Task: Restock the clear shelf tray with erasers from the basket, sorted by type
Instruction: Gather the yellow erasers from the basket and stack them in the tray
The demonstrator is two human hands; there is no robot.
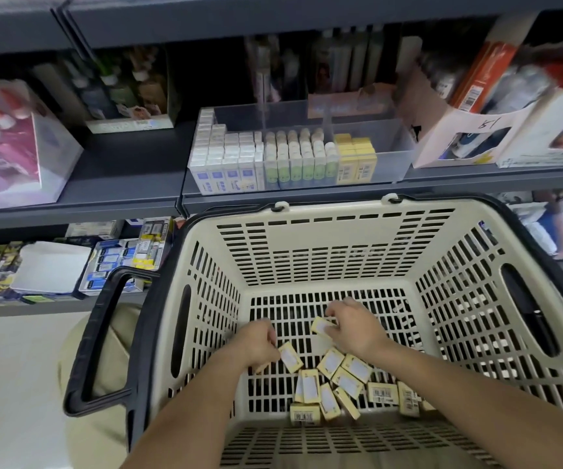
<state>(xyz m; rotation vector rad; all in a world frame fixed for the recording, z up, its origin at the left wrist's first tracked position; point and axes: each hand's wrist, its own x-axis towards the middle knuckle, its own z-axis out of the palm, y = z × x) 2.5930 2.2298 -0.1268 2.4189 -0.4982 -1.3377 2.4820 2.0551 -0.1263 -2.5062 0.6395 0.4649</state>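
A cream basket with black rim sits below the shelf, and several yellow boxed erasers lie on its slatted floor. My left hand reaches into the basket and pinches one yellow eraser at its end. My right hand is beside it, fingers curled on another yellow eraser. On the shelf above, the clear tray holds rows of white and blue erasers, green and blue round-topped erasers and yellow erasers; its right section is bare.
The basket's black handle hangs down on the left. Boxes of stationery flank the tray on the dark shelf, and a lower shelf at left holds more packets. A white carton stands right of the tray.
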